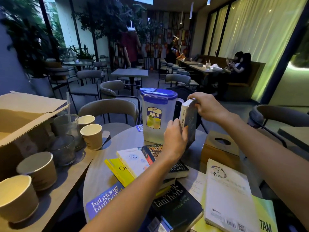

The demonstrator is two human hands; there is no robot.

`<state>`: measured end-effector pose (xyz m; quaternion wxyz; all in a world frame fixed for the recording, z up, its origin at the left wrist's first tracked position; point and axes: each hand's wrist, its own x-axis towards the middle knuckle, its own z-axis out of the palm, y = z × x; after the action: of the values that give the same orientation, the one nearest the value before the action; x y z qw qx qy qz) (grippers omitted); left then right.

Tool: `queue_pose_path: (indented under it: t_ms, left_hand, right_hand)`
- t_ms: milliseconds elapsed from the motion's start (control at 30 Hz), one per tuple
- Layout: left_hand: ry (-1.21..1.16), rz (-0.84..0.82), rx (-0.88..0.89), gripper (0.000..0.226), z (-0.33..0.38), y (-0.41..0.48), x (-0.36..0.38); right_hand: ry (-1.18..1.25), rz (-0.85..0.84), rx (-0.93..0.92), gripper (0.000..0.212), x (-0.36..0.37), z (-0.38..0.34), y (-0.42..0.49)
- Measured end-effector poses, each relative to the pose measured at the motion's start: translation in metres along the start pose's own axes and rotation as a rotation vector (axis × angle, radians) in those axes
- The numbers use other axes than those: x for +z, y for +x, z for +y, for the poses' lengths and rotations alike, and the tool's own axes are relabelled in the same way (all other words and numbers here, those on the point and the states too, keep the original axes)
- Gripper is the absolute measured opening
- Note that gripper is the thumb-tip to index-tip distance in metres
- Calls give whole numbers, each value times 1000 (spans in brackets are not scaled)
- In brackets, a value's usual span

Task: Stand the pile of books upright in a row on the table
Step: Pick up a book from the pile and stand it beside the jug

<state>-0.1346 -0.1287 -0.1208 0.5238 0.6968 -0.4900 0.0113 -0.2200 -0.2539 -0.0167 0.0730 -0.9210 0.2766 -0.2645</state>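
Head view shows me both hands on one dark paperback [189,122], held upright beside the Aqua pitcher [158,117]: left hand [175,139] fingers closed on its lower edge, right hand [208,107] pinching the top. It may already touch the table [103,171]; I can't tell. Every other book [175,200] lies flat in the pile, so I judge the row barely begun.

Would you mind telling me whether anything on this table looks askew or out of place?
Yes. The dark book held by the left hand and right hand beside the water jug tilts rather than standing straight. The other books, such as the yellow book and the blue book, lie flat, fanned at differing angles.
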Motion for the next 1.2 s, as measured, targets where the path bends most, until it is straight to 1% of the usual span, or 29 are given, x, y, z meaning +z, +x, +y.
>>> queue_pose_path:
  t_ms: [133, 233, 333, 467, 600, 767, 900, 1033, 1200]
  left_hand:
    - [7, -2, -38, 17, -5, -1, 16]
    - [-3, -2, -46, 17, -9, 3, 21]
    - [-27, -23, -61, 16, -13, 7, 24]
    - [-45, -72, -123, 19, -19, 10, 26]
    - [-27, -143, -167, 21, -16, 17, 22]
    - [-54, -226, -243, 25, -19, 18, 12]
    - [-60, -252, -239, 28, -20, 17, 4]
    - [-21, -267, -227, 38, -17, 16, 1]
    - [25, -262, -219, 39, -16, 15, -4]
  right_hand:
    - [-8, -64, 62, 34, 11, 3, 7]
    - [7, -80, 78, 35, 13, 5, 10]
    - [7, -101, 104, 36, 13, 9, 11]
    - [33, -131, 95, 37, 17, 10, 10]
    - [40, -153, 99, 55, 19, 8, 12]
    - [52, -150, 90, 63, 26, 5, 12]
    - [66, -142, 93, 69, 28, 2, 10]
    - [61, -134, 89, 72, 27, 3, 9]
    - [34, -137, 80, 75, 18, 1, 4]
